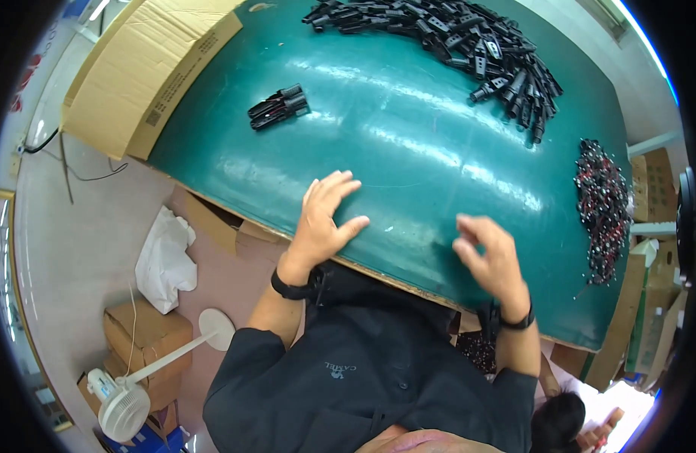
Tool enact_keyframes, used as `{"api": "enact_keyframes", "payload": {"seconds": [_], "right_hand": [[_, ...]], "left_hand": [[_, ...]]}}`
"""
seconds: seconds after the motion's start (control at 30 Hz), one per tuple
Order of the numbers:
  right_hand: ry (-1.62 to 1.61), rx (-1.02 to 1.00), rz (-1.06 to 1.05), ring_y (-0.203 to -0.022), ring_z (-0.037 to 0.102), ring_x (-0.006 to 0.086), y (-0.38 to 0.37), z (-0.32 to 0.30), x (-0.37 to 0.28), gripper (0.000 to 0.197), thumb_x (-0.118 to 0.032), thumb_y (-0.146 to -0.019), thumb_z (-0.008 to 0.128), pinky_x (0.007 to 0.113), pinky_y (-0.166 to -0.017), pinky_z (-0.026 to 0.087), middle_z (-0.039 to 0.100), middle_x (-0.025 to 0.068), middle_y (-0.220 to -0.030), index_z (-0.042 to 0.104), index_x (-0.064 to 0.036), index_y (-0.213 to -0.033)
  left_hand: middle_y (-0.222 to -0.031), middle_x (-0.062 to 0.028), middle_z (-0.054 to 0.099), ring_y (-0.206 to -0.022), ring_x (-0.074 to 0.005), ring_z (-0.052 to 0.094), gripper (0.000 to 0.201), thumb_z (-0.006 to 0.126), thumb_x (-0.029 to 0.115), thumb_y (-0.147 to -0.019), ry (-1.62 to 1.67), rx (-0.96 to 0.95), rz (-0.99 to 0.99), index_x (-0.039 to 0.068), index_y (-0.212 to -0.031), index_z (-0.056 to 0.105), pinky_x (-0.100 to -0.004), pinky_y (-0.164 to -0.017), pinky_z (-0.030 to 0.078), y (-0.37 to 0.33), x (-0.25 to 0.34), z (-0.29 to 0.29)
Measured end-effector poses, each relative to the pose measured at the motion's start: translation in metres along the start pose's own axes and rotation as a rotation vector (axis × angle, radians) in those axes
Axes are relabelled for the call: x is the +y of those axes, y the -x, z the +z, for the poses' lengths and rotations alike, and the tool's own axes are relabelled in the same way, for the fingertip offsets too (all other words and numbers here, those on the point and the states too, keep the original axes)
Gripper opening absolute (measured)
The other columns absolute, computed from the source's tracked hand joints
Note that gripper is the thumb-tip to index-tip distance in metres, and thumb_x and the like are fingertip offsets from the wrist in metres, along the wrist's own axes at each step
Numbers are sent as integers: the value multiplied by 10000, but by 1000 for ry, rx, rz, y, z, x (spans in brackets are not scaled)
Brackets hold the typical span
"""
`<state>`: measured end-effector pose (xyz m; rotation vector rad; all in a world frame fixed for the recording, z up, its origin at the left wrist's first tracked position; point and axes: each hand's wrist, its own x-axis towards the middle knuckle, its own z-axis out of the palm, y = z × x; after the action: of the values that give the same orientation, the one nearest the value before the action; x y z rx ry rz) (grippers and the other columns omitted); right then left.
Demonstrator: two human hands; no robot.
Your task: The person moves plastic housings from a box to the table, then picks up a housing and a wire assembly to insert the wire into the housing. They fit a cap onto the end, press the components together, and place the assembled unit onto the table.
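Note:
My left hand (324, 217) is over the near edge of the green tabletop (393, 158), fingers spread, with nothing in it. Farther right, my right hand (493, 255) is above the table with its thumb apart from its bent fingers; no object shows in it. Beyond my left hand lies a small group of black tube-shaped plastic parts (278, 106), side by side. A large heap of similar black parts (453, 45) spreads along the far side. At the right edge is a pile of small black and red pieces with shiny bits (600, 211); their kind is too small to tell.
An open cardboard box (144, 75) stands at the table's far left corner. Down on the left are a white bag (167, 260), stacked cartons (148, 340) and a white fan (125, 411). Another person (560, 419) is at the lower right, near cardboard along the table's right side.

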<state>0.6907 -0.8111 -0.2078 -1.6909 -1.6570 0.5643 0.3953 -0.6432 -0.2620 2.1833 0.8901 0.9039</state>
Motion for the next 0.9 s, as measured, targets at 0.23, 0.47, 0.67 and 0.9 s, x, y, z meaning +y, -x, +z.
{"api": "enact_keyframes", "payload": {"seconds": [0.23, 0.47, 0.67, 0.9], "right_hand": [[477, 295, -86, -946, 705, 298, -151, -55, 122, 332, -100, -924, 705, 389, -836, 573, 701, 138, -1171, 700, -59, -1253], [844, 229, -1, -1031, 689, 339, -226, -32, 147, 300, -37, -862, 619, 456, -825, 589, 628, 121, -1172, 673, -105, -1149], [890, 144, -144, -971, 698, 309, -201, -22, 128, 208, -62, -850, 643, 455, -771, 584, 619, 99, -1111, 658, -109, -1051], [49, 352, -210, -978, 710, 273, -81, -1, 30, 339, -27, -857, 748, 366, -794, 592, 671, 110, -1150, 674, -74, -1184]], "left_hand": [[-1340, -145, 683, -1343, -344, 579, 511, 853, 221, -800, -208, -45, 38, 57, -1257, 692, -515, -1177, 375, 4, 11, 15], [-1308, -134, 698, -1313, -339, 600, 472, 841, 219, -819, -187, -54, 68, 49, -1235, 696, -509, -1161, 387, 5, 7, 19], [-1295, -130, 705, -1313, -331, 602, 450, 838, 224, -827, -181, -47, 52, 46, -1217, 703, -508, -1163, 383, 4, 9, 16], [-1328, -173, 671, -1295, -370, 599, 631, 837, 145, -829, 144, -174, -62, 29, -1402, 598, -466, -1134, 434, -13, 50, 23]]}}
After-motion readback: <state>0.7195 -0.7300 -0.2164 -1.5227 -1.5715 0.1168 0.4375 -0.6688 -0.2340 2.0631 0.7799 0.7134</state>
